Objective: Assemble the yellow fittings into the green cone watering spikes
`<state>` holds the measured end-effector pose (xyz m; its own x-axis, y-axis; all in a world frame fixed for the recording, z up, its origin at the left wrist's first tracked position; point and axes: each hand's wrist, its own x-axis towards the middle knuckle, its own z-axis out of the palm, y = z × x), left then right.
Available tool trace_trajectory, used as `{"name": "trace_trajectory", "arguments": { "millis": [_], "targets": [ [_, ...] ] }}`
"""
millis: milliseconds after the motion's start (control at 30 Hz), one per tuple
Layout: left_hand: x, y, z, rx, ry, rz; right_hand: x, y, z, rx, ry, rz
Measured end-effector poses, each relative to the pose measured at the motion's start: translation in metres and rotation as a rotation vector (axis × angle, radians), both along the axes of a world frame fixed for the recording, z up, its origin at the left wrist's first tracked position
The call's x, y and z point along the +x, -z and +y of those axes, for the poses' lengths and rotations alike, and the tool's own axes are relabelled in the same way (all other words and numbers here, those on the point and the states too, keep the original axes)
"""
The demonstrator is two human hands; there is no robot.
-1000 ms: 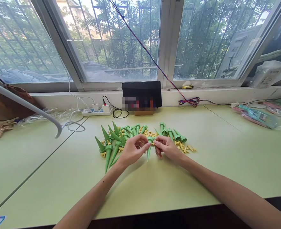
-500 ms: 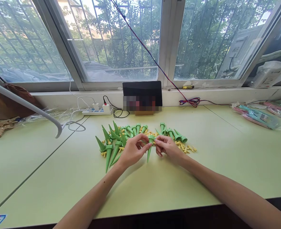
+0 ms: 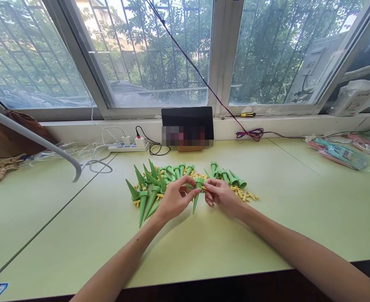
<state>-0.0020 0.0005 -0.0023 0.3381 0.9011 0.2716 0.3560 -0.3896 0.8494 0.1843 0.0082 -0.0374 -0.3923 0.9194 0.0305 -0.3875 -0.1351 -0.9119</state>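
Note:
My left hand point(image 3: 178, 199) is closed in a pinch on a green plastic watering spike point(image 3: 199, 182), held with its ribbed cap up and its point down, slightly tilted. Against the spike's right side, just below the cap, my right hand point(image 3: 220, 193) is closed at the fingertips on a small yellow plastic piece point(image 3: 203, 188), mostly hidden by the fingers. Several more green spikes point(image 3: 143, 205) lie and stand to the left of and behind my left hand. Others point(image 3: 232, 178) rest behind my right hand. Small yellow pieces point(image 3: 241, 194) are scattered among and beside them.
A dark-screened tablet point(image 3: 187, 119) leans at the back on a brown stand. To its left are a power strip point(image 3: 128, 146) with cables and a white curved rod point(image 3: 46, 136). Bagged items point(image 3: 342, 153) lie at the right, a utility knife point(image 3: 248, 114) on the sill.
The held spike's point has tipped very slightly to the left. Both hands keep almost the same place and grip.

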Motion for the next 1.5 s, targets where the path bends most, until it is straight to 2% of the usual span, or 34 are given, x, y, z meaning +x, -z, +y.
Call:
{"name": "trace_trajectory", "arguments": {
  "millis": [400,933,1033,1300,1500],
  "targets": [
    [-0.0005,0.0007,0.0005,-0.022,0.004,-0.011,-0.0002,-0.0006,-0.0014,-0.031,-0.019,0.026],
    [0.0018,0.0002,-0.0028,0.062,-0.044,0.052,0.0000,-0.0015,-0.0019,-0.032,-0.012,0.034],
    [0.0022,0.0008,-0.0017,0.057,-0.049,0.049,0.0002,-0.0030,-0.0022,0.004,0.006,0.005],
    [0.0012,0.0078,0.0029,0.073,-0.046,0.056,-0.0005,-0.0071,-0.0058,0.242,0.094,-0.205],
    [0.0008,0.0089,0.0033,-0.020,0.018,0.009,0.0001,-0.0068,-0.0063,0.322,0.127,-0.278]
  ]
}}
